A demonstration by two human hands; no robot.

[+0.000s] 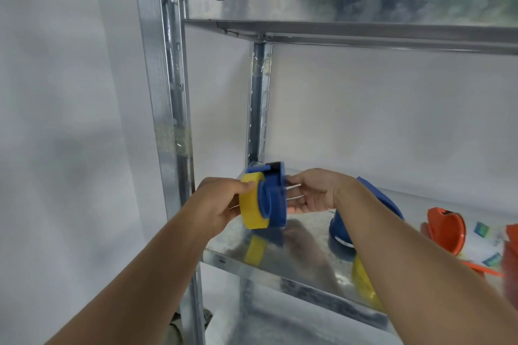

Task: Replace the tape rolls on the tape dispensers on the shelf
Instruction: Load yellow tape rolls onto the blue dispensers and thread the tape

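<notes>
A blue tape dispenser (273,197) is held up above the left end of the metal shelf (283,269). My left hand (220,204) grips a yellow tape roll (252,206) that sits against the dispenser's round hub. My right hand (314,192) holds the dispenser's right side, fingers curled round its edge. A second blue dispenser (386,204) stands on the shelf behind my right forearm, mostly hidden. Another yellow roll (363,280) lies on the shelf under that forearm.
An orange dispenser (445,228) stands at the right of the shelf with a white labelled roll (486,244) beside it and more orange at the frame edge. A steel upright (168,92) rises at left, and an upper shelf (350,0) spans above.
</notes>
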